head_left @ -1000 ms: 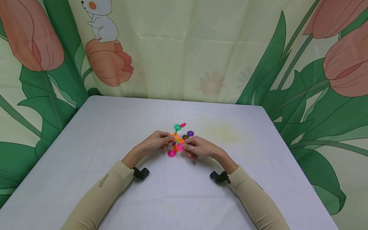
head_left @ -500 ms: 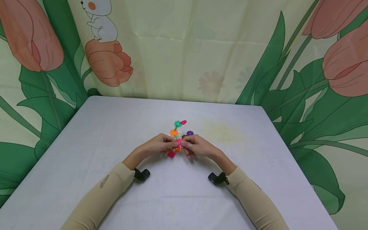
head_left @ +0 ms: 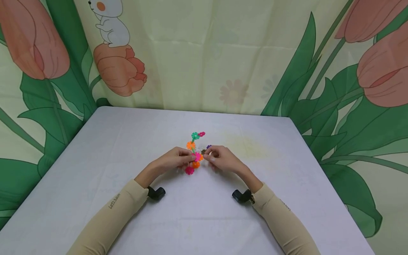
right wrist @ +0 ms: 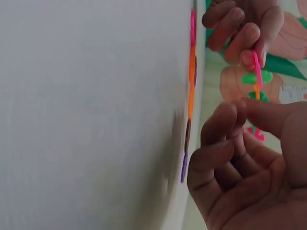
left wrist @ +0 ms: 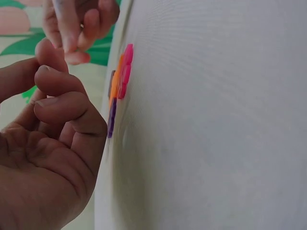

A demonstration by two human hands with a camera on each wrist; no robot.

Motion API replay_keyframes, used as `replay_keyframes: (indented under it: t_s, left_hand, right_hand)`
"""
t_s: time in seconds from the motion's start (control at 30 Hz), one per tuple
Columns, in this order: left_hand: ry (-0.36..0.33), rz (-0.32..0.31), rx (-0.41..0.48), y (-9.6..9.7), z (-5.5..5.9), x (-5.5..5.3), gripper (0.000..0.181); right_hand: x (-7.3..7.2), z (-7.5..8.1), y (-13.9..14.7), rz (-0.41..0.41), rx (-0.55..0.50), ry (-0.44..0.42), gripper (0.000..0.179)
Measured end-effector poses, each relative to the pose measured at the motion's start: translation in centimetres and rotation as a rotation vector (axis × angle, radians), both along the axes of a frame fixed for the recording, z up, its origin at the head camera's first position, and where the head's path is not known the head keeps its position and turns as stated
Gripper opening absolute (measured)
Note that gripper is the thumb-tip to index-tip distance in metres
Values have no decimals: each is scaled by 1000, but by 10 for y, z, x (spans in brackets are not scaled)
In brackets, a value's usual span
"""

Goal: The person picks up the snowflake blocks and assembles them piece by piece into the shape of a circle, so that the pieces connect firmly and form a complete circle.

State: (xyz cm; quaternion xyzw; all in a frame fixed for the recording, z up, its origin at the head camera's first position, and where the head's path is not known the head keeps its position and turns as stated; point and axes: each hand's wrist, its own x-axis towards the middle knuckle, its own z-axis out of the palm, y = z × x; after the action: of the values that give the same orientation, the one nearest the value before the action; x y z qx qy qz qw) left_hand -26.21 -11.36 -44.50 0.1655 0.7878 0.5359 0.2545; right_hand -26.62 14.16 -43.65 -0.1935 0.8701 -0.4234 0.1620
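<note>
The left hand (head_left: pixel 173 158) pinches a pink flower-shaped disc (head_left: pixel 197 156) above the bench (head_left: pixel 191 226); the right hand (head_left: pixel 224 159) curls nearby, grip unclear.

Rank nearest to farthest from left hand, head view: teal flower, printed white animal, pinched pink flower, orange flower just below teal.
1. Pink flower: pinched in left hand.
2. Orange flower: just above the fingers.
3. Teal flower: above orange.
4. White animal: background, upper left.
</note>
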Motion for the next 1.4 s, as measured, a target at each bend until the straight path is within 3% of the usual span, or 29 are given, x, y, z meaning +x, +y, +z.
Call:
replay_keyframes:
  t_s: [0.1, 0.23, 0.57, 0.8, 1.0, 1.4]
  left_hand:
    - [-7, 16, -11, 0, 1, -1, 29]
    - [-21, 28, -16, -1, 2, -2, 28]
    - [-24, 34, 0, -2, 1, -3, 32]
    - [-47, 30, 16, -3, 0, -4, 34]
    - [-33, 19, 18, -4, 0, -5, 35]
    - [-37, 15, 12, -4, -1, -6, 35]
  right_hand:
    - [-5, 0, 6, -74, 89, 78, 18]
    - [-12, -1, 14, -127, 164, 99, 25]
    - [-26, -5, 17, -105, 241, 85, 44]
    - [-33, -8, 12, -92, 306, 82, 46]
    - [-32, -9, 12, -105, 308, 122, 34]
    - [-23, -7, 19, -229, 252, 83, 22]
